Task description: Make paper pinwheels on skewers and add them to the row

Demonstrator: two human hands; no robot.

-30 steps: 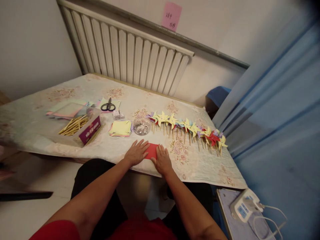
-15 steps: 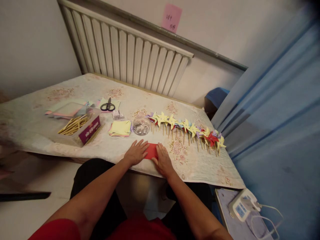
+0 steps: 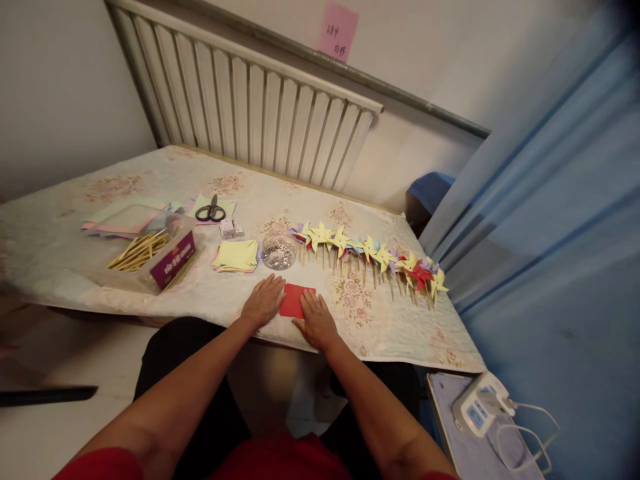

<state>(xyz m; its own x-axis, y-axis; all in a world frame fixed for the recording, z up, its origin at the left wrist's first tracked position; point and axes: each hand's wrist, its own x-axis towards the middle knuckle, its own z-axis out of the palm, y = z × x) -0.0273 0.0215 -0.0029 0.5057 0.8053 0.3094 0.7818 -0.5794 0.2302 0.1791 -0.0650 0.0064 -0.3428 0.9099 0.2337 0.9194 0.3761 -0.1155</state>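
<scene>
A red sheet of paper [image 3: 292, 301] lies flat near the front edge of the cloth-covered table [image 3: 200, 293]. My left hand [image 3: 263, 300] rests at the paper's left edge, palm down with fingers stretched out. Over its right part lies my right hand [image 3: 317, 321], also flat, fingers extended. Just beyond the hands stands a round clear dish [image 3: 279, 253] of small metal pieces. To its left is a stack of yellow and other coloured paper squares [image 3: 236, 256]. Finished paper pinwheels [image 3: 369, 249] on sticks lie in a row to the right.
A plastic box [image 3: 161, 267] of wooden sticks sits at the left, with coloured sheets [image 3: 113, 220] behind it. Scissors [image 3: 211, 211] and small white boxes [image 3: 231, 229] are farther back. A power strip [image 3: 483, 405] with a cable is at lower right, beside a blue curtain [image 3: 550, 233].
My left hand has drawn slightly left, and more of the red paper shows between the hands. The view has shifted a little.
</scene>
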